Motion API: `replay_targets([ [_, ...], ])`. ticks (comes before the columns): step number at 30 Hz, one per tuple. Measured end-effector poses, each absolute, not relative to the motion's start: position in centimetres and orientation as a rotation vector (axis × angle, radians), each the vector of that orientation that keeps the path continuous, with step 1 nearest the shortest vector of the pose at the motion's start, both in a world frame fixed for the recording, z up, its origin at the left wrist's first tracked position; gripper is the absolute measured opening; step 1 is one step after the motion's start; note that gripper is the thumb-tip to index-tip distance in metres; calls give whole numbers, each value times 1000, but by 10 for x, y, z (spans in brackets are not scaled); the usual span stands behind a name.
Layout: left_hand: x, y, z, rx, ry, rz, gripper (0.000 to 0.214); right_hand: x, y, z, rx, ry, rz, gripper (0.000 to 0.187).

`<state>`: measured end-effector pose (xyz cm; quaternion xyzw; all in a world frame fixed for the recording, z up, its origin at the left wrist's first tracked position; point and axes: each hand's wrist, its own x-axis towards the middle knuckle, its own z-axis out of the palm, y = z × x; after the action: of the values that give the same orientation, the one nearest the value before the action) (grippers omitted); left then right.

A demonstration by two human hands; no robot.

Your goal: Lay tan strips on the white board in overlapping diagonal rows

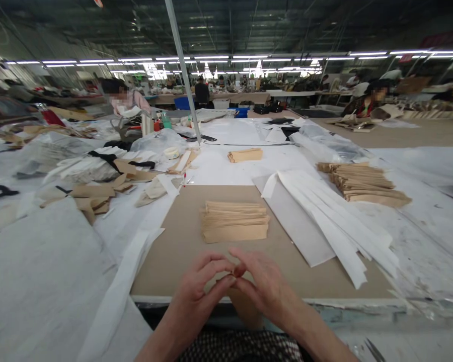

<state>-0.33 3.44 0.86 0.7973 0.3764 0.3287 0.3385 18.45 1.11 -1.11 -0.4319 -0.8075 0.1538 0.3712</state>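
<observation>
My left hand and my right hand meet at the near edge of a brown cardboard sheet. Their fingertips are pinched together over a small tan piece that is mostly hidden by the fingers. Just beyond them lies a neat stack of tan strips. To the right of that stack, long white strips fan out over a white sheet.
A second tan stack lies at the right and a small tan bundle further back. Tan and white scraps with black straps clutter the left. A metal pole rises mid-table. Other people sit at the far tables.
</observation>
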Motion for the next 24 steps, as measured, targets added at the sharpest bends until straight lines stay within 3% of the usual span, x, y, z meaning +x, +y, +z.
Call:
replay_targets([
  [11, 4, 26, -2, 2308, 1030, 1091, 8, 184, 13, -18, -1118, -2119, 317, 44],
  [24, 0, 31, 3, 2147, 985, 890, 13, 187, 9, -16, -1090, -2143, 336, 47],
])
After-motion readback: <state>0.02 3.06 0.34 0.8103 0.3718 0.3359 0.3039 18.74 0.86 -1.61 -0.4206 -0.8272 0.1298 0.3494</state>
